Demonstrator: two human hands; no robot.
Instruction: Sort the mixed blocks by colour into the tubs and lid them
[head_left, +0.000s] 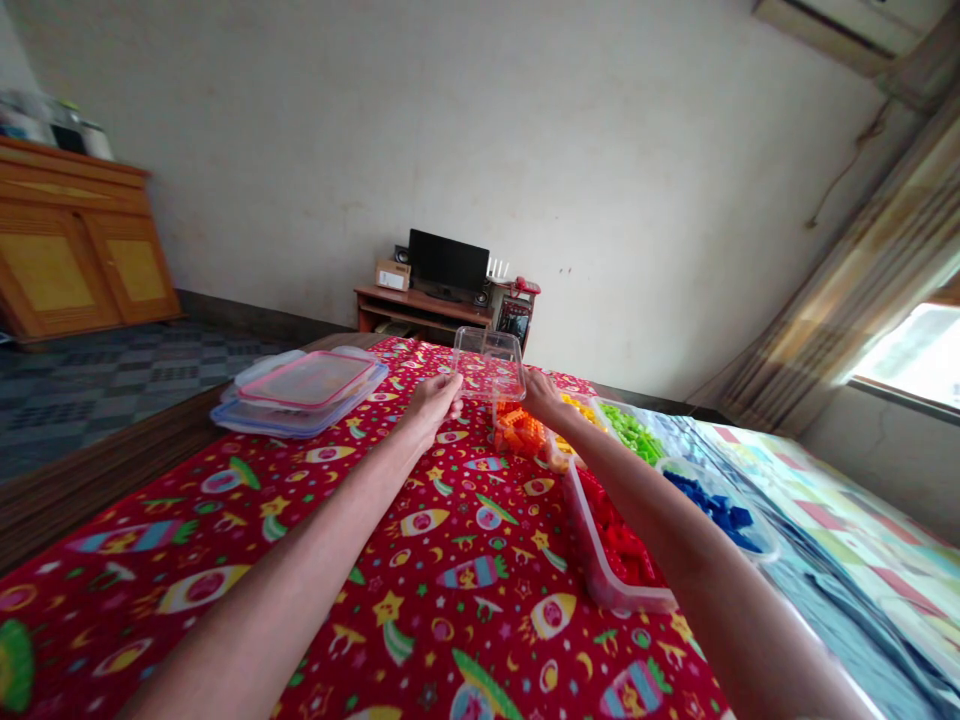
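Note:
A clear rectangular plastic lid (489, 352) is held up, tilted, above the far part of the red cloth. My left hand (436, 402) pinches its near left corner, thumb on top. At its right edge is my right hand (543, 392), fingers closed on the rim and partly hidden. Just below and to the right sits a clear tub of orange plastic pieces (519, 430). Yellow pieces (581, 412) lie in a tub beyond my right wrist. Under my right forearm, partly covered by it, stands a tub of red pieces (616, 535).
Stacked lids (307, 385) with pink and blue rims lie at the left. Further right are tubs of green pieces (630, 432) and blue pieces (712, 510). The red patterned cloth (442, 520) covers the surface. A monitor (448, 264) stands on a desk by the wall.

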